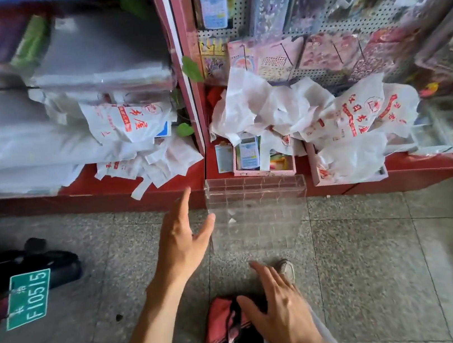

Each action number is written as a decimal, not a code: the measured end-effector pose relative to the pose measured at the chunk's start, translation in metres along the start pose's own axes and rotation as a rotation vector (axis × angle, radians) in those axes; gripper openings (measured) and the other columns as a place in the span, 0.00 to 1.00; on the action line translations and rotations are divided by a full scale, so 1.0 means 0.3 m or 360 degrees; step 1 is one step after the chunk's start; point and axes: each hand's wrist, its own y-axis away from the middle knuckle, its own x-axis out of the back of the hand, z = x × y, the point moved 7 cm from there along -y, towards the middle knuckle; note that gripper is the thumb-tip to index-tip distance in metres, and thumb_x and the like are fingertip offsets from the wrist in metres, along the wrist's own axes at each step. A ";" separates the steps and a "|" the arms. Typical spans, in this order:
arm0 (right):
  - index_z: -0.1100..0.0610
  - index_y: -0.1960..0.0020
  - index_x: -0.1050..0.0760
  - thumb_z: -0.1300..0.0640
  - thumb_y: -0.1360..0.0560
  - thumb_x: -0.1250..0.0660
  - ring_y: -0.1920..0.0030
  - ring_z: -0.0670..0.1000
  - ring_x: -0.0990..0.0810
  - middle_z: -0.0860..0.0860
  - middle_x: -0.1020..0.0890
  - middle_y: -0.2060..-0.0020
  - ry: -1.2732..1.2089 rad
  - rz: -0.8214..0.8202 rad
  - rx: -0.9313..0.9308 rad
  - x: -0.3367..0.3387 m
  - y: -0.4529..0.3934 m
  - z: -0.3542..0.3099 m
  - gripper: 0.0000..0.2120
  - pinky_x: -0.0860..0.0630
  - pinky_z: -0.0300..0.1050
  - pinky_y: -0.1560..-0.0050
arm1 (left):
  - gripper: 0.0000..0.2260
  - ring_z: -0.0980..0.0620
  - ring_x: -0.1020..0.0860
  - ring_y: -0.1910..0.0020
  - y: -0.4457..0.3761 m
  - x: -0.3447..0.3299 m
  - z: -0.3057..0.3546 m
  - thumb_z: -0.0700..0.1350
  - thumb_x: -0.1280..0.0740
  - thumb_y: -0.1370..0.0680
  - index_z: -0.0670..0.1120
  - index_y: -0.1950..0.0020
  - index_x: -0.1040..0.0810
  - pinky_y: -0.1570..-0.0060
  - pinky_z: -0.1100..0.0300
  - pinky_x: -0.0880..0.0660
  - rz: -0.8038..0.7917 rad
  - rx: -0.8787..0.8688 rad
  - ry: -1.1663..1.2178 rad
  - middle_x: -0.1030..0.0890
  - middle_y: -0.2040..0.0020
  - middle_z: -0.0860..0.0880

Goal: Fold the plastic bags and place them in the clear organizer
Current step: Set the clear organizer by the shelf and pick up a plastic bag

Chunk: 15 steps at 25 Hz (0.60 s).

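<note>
Crowding red shelving [146, 192] beyond both empty, spread hands, left hand [180, 237] nearing clear organizer [258, 213], right hand [280, 304] trailing, risking knocking it or spilling plastic bags [314, 117] above.

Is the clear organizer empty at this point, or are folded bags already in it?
Empty, it seems: through the clear organizer only its dividers and the floor show. The plastic bags lie crumpled on the red shelf.

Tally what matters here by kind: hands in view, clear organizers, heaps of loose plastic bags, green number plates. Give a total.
Hands: 2, the left hand and the right hand, both empty
Clear organizer: 1
Heaps of plastic bags: 2, the left heap and the right heap
Green number plate: 1
Total: 6
</note>
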 end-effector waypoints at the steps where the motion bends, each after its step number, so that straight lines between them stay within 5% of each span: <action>1: 0.45 0.22 0.44 0.28 0.27 0.45 0.30 0.44 0.31 0.39 0.32 0.29 -0.0030 -0.0050 0.0040 0.038 -0.042 0.019 0.38 0.31 0.44 0.32 | 0.38 0.47 0.35 0.25 -0.047 -0.027 0.047 0.65 0.36 0.24 0.54 0.19 0.47 0.30 0.56 0.37 0.0011 0.0047 0.0026 0.37 0.22 0.47; 7: 0.43 0.23 0.43 0.30 0.26 0.43 0.30 0.46 0.31 0.40 0.32 0.28 -0.0062 -0.0174 0.0085 0.184 -0.249 0.068 0.36 0.34 0.42 0.31 | 0.39 0.49 0.35 0.25 -0.273 -0.113 0.199 0.69 0.40 0.26 0.56 0.20 0.49 0.28 0.48 0.34 0.0022 0.0028 0.0104 0.37 0.21 0.48; 15: 0.44 0.25 0.37 0.29 0.28 0.43 0.32 0.43 0.29 0.39 0.28 0.31 -0.0179 0.0042 -0.0152 0.035 -0.483 0.104 0.36 0.33 0.39 0.34 | 0.36 0.57 0.36 0.25 -0.557 -0.286 0.074 0.68 0.39 0.26 0.54 0.21 0.40 0.27 0.56 0.35 -0.0242 -0.0098 0.0238 0.35 0.23 0.52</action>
